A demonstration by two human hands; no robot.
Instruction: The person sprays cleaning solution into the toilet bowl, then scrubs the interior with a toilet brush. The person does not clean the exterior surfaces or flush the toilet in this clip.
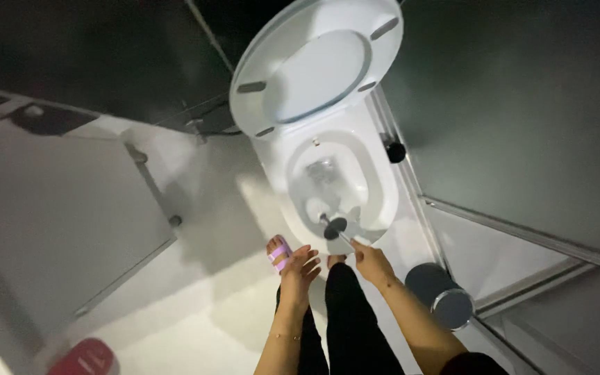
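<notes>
Holding a toilet brush [335, 227] by its handle, the right hand [371, 262] has its fingers closed around it. The dark brush head sits inside the white toilet bowl [376, 182], near the front rim. The left hand [300, 269] hangs free with its fingers spread apart, touching nothing. The toilet lid [317, 66] stands up. A round grey bin [440, 295] sits just beside the right arm.
</notes>
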